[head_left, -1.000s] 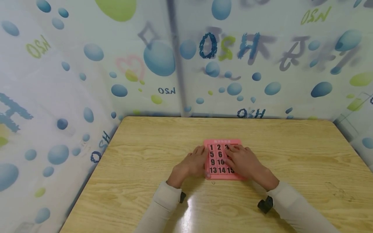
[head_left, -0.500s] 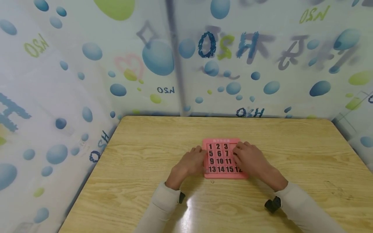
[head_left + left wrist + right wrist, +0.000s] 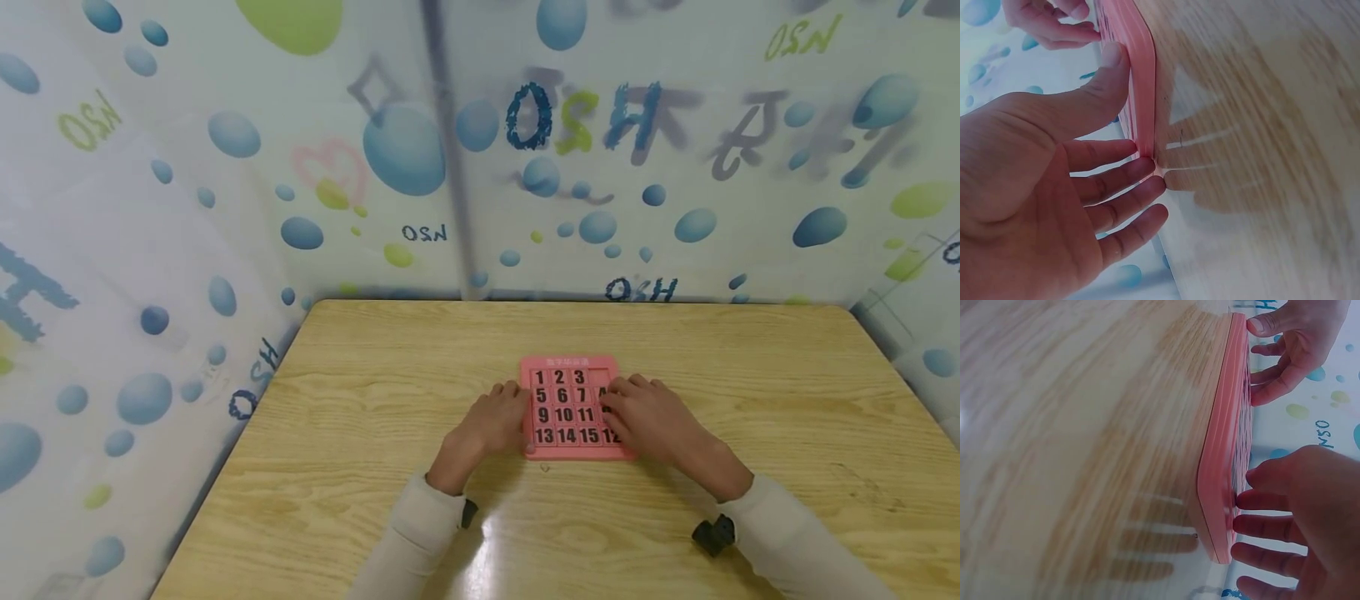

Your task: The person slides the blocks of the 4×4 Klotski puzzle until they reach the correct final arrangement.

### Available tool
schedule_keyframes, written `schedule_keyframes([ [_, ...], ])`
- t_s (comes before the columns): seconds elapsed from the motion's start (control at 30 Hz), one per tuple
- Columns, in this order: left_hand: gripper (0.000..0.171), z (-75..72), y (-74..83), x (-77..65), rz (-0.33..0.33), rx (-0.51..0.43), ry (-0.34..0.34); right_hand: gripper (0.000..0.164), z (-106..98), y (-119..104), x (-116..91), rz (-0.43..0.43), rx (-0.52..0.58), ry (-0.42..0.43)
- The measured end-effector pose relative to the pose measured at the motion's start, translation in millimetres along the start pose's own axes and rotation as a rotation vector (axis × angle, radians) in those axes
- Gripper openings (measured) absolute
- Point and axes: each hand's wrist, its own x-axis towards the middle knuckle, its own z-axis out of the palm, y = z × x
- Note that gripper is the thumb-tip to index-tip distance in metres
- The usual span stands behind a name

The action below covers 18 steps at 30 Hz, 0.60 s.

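A pink number sliding puzzle lies flat on the table. Its top right slot is vacant, and tile 4 sits just below, partly covered. Tile 12 shows in the bottom row's right corner. Along the puzzle's left edge rests my left hand; its thumb touches the rim near the front corner, and the slightly bent fingers lie against the side. My right hand is over the right edge, relaxed fingertips at the right column. Those fingers hide the tile between 4 and 12.
The wooden table surrounds the puzzle on all sides. Behind it stands a wall with a bubble print, and another such wall rises at the left. A dark wrist camera sits below the right wrist.
My right hand has moved right from the middle tiles to the right edge, uncovering 3, 7, 11, 12, part of 4 and the vacant slot. My left hand stays at the left edge.
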Motion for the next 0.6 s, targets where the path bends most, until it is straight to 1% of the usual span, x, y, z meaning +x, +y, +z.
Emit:
schedule_keyframes([
  [0.33,0.071,1.5,4.2,0.9,-0.02,0.032,-0.014,0.026,1.0,-0.7,1.4,0.023,0.013,0.008],
  [0.6,0.071,4.4,6.1,1.7,-0.008,0.13,0.016,0.028,2.0,0.0,5.9,0.045,0.01,0.005],
])
